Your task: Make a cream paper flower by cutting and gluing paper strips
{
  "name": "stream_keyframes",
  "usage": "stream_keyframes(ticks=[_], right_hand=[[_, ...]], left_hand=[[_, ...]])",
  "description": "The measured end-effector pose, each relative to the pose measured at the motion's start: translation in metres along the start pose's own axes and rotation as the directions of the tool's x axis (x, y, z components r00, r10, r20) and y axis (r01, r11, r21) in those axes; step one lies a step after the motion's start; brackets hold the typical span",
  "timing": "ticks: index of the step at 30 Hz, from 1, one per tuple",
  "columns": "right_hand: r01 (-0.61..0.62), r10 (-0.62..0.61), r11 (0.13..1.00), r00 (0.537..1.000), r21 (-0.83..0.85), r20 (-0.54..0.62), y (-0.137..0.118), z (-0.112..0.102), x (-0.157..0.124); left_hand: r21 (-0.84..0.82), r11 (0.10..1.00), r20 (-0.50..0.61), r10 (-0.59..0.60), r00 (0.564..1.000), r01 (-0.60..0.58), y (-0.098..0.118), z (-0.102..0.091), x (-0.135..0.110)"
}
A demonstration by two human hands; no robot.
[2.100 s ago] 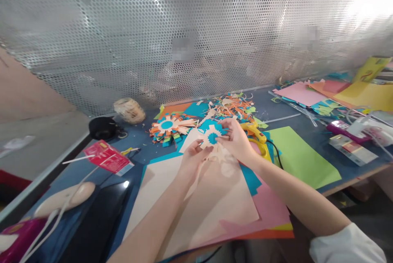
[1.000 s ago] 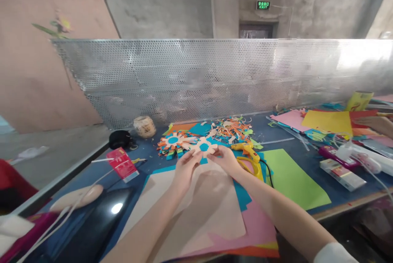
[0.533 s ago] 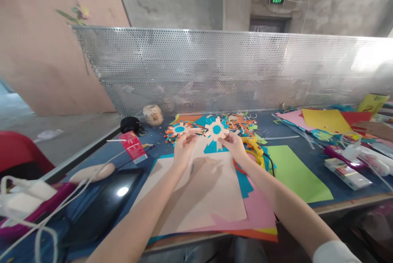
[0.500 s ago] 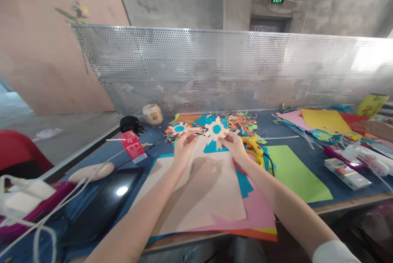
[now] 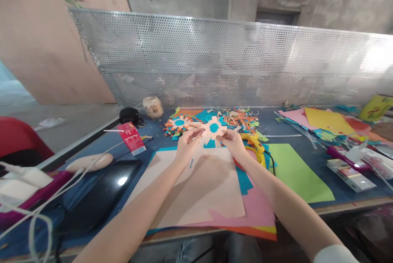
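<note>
Both my hands hold up a paper flower (image 5: 213,127), peach-coloured petals round a blue centre, just above the table. My left hand (image 5: 188,147) pinches its left edge. My right hand (image 5: 233,143) pinches its right edge, fingers curled. Below them lies a large peach sheet (image 5: 196,189) on top of pink, blue and orange sheets. A second, layered paper flower (image 5: 179,124) in orange, blue and green rests on the table just behind my left hand.
A yellow glue gun (image 5: 253,142) lies right of my right hand, beside a green sheet (image 5: 296,171). Paper scraps (image 5: 239,116) pile up behind. A red packet (image 5: 131,139), a black pouch (image 5: 130,115) and a twine ball (image 5: 152,107) sit left. A perforated metal screen (image 5: 215,62) backs the table.
My head lifted, so the view now takes in the wall above the screen. Both hands keep the paper flower, which rose off the sheets and now sits slightly lower than half a second ago.
</note>
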State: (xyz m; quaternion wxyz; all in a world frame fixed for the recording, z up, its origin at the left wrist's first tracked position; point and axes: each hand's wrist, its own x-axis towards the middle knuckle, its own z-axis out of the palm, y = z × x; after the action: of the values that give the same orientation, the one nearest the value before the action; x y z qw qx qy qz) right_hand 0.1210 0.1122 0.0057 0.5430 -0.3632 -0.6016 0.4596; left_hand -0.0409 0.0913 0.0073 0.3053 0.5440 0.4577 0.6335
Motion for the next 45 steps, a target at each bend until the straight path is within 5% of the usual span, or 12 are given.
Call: stream_keyframes(ticks=[19, 45], right_hand=[[0.064, -0.062, 0.997, 0.997, -0.052, 0.049, -0.0054, 0.0046, -0.0060], [0.067, -0.066, 0.993, 0.998, -0.100, 0.012, -0.0041, 0.0054, -0.0063]], left_hand=[[0.027, 1.000, 0.113, -0.007, 0.994, 0.004, 0.0009, 0.0043, -0.0060], [0.080, 0.996, 0.085, -0.055, 0.995, 0.048, -0.0042, 0.0069, -0.0091]])
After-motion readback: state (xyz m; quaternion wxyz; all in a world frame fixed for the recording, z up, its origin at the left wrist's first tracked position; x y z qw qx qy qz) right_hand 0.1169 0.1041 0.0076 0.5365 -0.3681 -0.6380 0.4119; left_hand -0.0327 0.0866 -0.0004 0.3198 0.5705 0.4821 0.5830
